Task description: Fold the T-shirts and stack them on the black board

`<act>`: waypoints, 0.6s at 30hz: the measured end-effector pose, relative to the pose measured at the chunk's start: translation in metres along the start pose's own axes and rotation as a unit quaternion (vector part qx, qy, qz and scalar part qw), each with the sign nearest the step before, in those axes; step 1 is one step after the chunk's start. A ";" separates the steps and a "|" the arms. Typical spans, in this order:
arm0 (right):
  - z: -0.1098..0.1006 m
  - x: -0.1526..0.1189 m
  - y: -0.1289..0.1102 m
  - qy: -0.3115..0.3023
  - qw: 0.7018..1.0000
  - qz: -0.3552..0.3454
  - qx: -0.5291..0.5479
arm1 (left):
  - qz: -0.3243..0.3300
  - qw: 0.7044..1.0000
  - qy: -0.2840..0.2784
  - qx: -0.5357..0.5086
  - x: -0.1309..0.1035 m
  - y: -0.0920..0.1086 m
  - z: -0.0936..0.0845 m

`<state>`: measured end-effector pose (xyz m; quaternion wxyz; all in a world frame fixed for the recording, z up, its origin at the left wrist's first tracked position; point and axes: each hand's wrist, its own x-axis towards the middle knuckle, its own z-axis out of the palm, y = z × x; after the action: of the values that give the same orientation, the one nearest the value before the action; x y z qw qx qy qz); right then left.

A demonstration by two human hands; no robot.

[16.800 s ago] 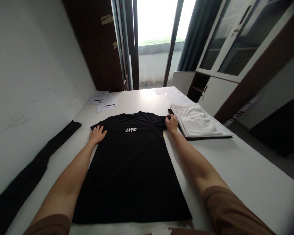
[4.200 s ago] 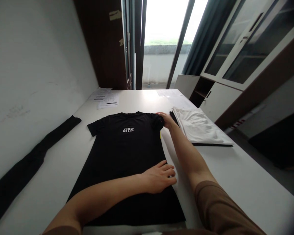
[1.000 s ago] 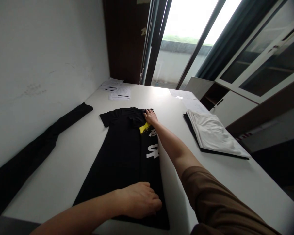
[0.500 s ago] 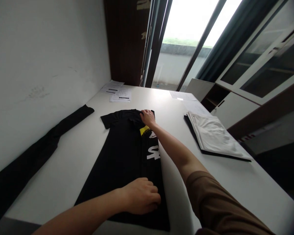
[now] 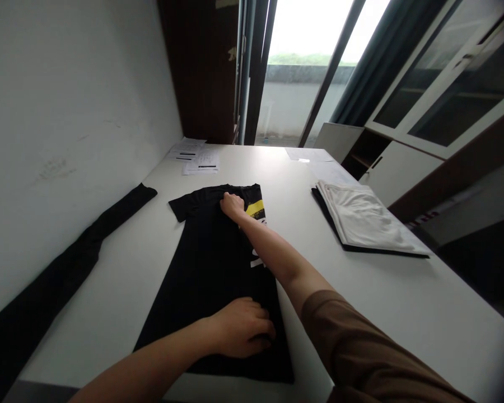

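A black short-sleeved T-shirt (image 5: 210, 257) with a yellow band and white print lies lengthwise on the white table, folded narrow with one sleeve pointing left. Near its upper part, my right hand (image 5: 232, 206) is closed, its fingers bunched on the dark fabric beside the yellow band. My left hand (image 5: 244, 327) rests low on the shirt by the hem, fingers bent and a gap showing between finger and thumb. My right forearm covers part of the white print.
Along the left wall lies a long black garment (image 5: 67, 266). A folded white cloth (image 5: 367, 215) sits on a black one (image 5: 386, 253) at the right. Printed papers (image 5: 201, 161) lie at the table's far end, before a glass door. White cabinets (image 5: 407, 173) stand on the right.
My right hand has moved left from the shirt's right shoulder, uncovering more of the yellow band. The left hand stays near the hem, its thumb and finger more apart. The view has shifted slightly.
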<state>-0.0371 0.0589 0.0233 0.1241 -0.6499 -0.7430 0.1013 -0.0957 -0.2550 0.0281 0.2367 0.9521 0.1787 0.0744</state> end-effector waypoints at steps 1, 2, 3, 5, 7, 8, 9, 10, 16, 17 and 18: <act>-0.002 0.001 0.001 0.015 1.000 0.011 0.008 | -0.001 1.000 0.000 -0.003 0.000 0.000 -0.001; -0.003 0.002 0.002 0.028 0.999 0.021 0.014 | -0.002 1.000 -0.001 -0.007 0.000 0.001 -0.001; -0.004 0.001 0.003 0.036 0.999 0.029 0.019 | -0.003 1.000 -0.002 -0.008 0.001 0.001 -0.001; -0.004 -0.001 0.003 0.042 0.998 0.030 0.025 | -0.002 1.000 -0.002 -0.007 0.001 0.001 -0.001; -0.002 -0.005 0.001 0.049 0.998 0.023 0.029 | -0.003 1.000 0.000 -0.006 0.000 0.000 0.000; -0.001 -0.006 0.001 0.052 0.998 0.020 0.030 | -0.003 1.000 0.001 -0.005 0.000 0.000 0.001; -0.001 -0.007 0.000 0.056 0.998 0.017 0.031 | -0.003 1.000 0.001 -0.005 0.000 -0.001 0.001; 0.000 -0.008 -0.001 0.059 0.998 0.015 0.031 | -0.003 1.000 0.000 -0.005 0.000 -0.001 0.002; 0.006 -0.011 0.006 0.071 0.996 -0.020 0.046 | -0.007 1.000 -0.008 0.004 0.001 0.001 0.000; 0.007 -0.010 0.011 0.090 0.995 -0.030 0.045 | -0.006 1.000 -0.008 0.005 0.001 0.001 -0.001; 0.009 -0.009 0.017 0.110 0.992 -0.037 0.042 | -0.006 1.000 -0.007 0.006 0.002 0.002 -0.001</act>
<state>-0.0227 0.0526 0.0088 0.2356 -0.6234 -0.7435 0.0553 -0.0940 -0.2552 0.0298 0.2330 0.9529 0.1829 0.0653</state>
